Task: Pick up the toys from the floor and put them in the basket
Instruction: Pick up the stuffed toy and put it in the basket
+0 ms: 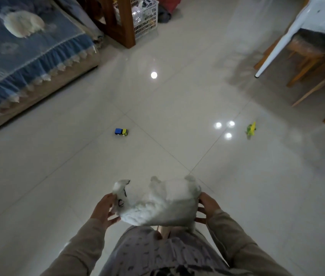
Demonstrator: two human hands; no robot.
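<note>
- Both my hands, left [105, 210] and right [207, 208], press a white plush [157, 204] between spread fingers.
- Truck [121, 132] and a blurry green toy [251, 131], maybe a dinosaur, lie on the floor [58, 176].
- Basket [145, 18] sits far off.

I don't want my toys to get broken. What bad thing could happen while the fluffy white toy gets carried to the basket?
1. The white plush toy is bulky and held between the left hand and right hand; it may hide the floor underfoot.
2. The little truck and green toy lie on the floor toward the basket; they could get stepped on.
3. The shiny tiles might be slippery.
</note>
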